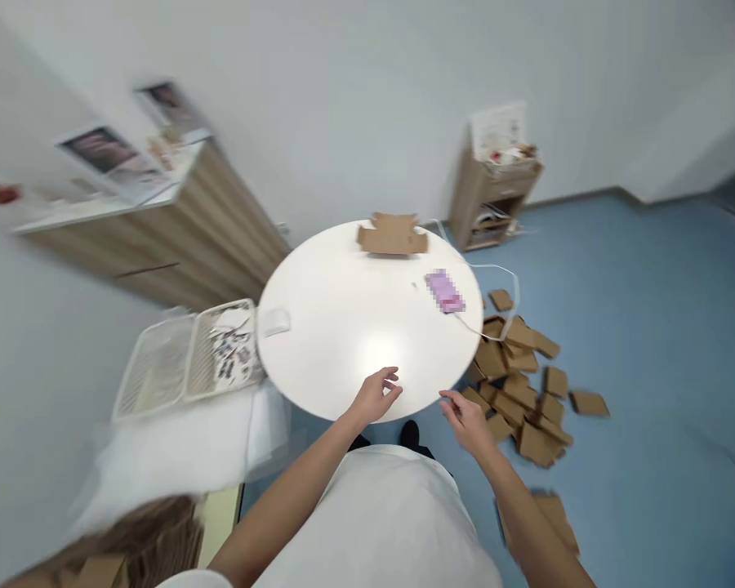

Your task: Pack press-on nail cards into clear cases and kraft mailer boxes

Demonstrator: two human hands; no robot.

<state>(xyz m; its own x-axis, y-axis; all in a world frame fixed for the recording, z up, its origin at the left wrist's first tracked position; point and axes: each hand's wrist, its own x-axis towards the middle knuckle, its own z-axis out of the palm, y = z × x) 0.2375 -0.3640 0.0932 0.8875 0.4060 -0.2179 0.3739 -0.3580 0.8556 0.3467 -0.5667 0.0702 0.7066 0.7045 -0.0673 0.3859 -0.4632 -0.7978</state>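
Observation:
Over the near edge of the round white table (324, 286), my left hand (376, 394) hovers with its fingers apart and nothing between them. My right hand (465, 418) is just off the table's near right edge, fingers spread and holding nothing. An unfolded cardboard box (393, 235) lies at the table's far side. Right of the middle sits a phone-like purple item (445, 291), blurred out, with a white cable (507, 271) running from it. A small white packet (277, 322) rests at the left edge. Both hands are apart from all of these.
Several folded cardboard boxes (523, 396) are heaped on the blue floor at the right. White baskets (191, 359) stand left of the table, one with small parts. Below them lie white sheets or bags (177, 449) and stacked flat cardboard (153, 539). A small cabinet (465, 200) stands behind.

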